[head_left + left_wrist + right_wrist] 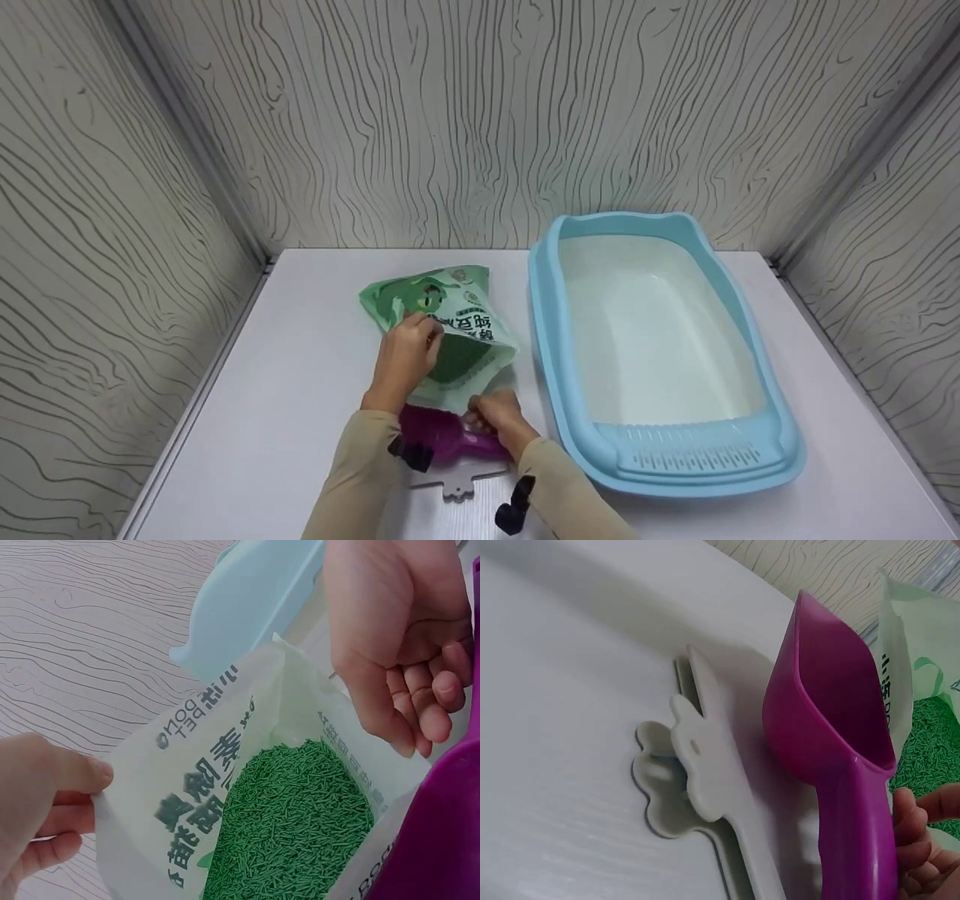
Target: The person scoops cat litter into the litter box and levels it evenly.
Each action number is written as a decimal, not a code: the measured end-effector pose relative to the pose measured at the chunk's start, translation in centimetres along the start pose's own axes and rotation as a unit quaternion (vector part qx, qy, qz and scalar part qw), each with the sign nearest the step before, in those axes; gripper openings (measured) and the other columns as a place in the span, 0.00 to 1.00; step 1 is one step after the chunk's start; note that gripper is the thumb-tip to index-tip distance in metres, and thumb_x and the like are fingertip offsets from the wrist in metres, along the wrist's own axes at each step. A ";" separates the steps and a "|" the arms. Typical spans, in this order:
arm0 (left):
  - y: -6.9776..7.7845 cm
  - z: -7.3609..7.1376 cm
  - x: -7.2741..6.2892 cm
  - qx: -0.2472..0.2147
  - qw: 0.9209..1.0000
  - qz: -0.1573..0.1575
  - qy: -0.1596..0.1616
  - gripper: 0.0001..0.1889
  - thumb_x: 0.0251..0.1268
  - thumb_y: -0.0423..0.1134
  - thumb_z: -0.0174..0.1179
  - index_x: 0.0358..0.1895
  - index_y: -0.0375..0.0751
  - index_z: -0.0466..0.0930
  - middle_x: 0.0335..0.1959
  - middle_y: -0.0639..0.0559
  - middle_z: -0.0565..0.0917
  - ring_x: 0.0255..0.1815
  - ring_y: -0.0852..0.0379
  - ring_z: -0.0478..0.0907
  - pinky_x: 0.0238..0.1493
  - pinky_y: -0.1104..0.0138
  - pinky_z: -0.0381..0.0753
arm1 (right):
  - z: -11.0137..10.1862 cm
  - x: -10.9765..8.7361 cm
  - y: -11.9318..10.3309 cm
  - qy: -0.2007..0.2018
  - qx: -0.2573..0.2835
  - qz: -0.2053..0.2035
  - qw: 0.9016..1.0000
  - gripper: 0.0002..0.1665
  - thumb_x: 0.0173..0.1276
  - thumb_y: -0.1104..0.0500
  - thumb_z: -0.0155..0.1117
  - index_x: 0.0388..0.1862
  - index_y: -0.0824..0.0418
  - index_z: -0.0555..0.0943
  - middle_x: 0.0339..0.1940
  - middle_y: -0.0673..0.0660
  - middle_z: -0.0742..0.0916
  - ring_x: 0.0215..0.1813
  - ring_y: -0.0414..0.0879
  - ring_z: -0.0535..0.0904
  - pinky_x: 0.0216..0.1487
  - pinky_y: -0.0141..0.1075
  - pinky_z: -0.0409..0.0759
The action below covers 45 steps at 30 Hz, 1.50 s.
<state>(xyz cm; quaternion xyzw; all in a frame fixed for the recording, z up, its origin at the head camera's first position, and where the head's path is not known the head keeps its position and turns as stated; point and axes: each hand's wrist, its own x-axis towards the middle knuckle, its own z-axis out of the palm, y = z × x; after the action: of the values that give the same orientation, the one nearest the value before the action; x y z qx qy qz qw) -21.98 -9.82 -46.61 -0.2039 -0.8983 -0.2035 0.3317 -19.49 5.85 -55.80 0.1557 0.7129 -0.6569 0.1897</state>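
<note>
A green and white bag (469, 311) of cat litter lies on the table with its mouth open toward me, and green pellets (300, 825) show inside. My left hand (409, 349) pinches the upper lip of the bag and holds it raised. Down at the lower lip, my right hand (499, 416) has its fingers curled, thumb and fingertips gripping the bag's edge. A purple scoop (832, 712) sits just in front of the bag, its bowl empty and its handle beside my right hand.
Right of the bag stands a large light blue litter box (555, 352) with a pale inside and a slotted front ledge. Flat grey pieces with scalloped ends (705, 765) lie in front of the scoop. Patterned panels (450, 112) enclose the white table (277, 375).
</note>
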 end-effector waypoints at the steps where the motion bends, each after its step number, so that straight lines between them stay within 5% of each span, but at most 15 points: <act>1: 0.0 0.0 0.0 -0.001 1.000 0.001 0.001 0.04 0.55 0.30 0.68 0.27 0.38 0.82 0.24 0.49 0.80 0.25 0.55 0.80 0.26 0.66 0.81 | -0.1 0.0 0.1 0.002 -0.011 -0.005 1.000 0.14 0.56 0.69 0.54 0.13 0.59 0.74 0.09 0.47 0.77 0.14 0.35 0.69 0.16 0.25 0.67; 20: -0.3 -0.5 0.1 -0.020 1.000 0.003 -0.008 0.05 0.54 0.30 0.70 0.27 0.39 0.82 0.26 0.49 0.80 0.25 0.57 0.81 0.26 0.70 0.81 | -0.4 -0.4 0.9 0.022 -0.101 -0.072 0.992 0.13 0.57 0.67 0.56 0.14 0.63 0.78 0.10 0.47 0.77 0.17 0.37 0.72 0.20 0.26 0.69; 38: -2.0 -0.6 -2.2 -0.047 0.999 -0.002 -0.002 0.07 0.49 0.28 0.71 0.27 0.39 0.81 0.25 0.49 0.81 0.26 0.58 0.80 0.28 0.68 0.81 | -1.1 -2.2 2.5 0.064 -0.242 -0.226 0.941 0.06 0.53 0.67 0.59 0.21 0.68 0.82 0.20 0.58 0.85 0.24 0.37 0.71 0.28 0.29 0.71; 45: -2.4 -0.9 -3.4 -0.029 0.999 -0.014 -0.010 0.04 0.53 0.30 0.69 0.28 0.41 0.83 0.26 0.50 0.84 0.27 0.58 0.81 0.29 0.68 0.81 | -1.9 -2.7 3.2 0.057 -0.248 -0.238 0.937 0.07 0.58 0.65 0.61 0.22 0.67 0.82 0.20 0.57 0.84 0.25 0.36 0.69 0.29 0.28 0.70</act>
<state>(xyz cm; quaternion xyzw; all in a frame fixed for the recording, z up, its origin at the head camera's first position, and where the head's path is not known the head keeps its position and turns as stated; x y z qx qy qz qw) -20.31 -13.07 -48.86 -0.2027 -0.8982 -0.2324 0.3134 -15.76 8.06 -57.17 -0.0337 0.8791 -0.4751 0.0193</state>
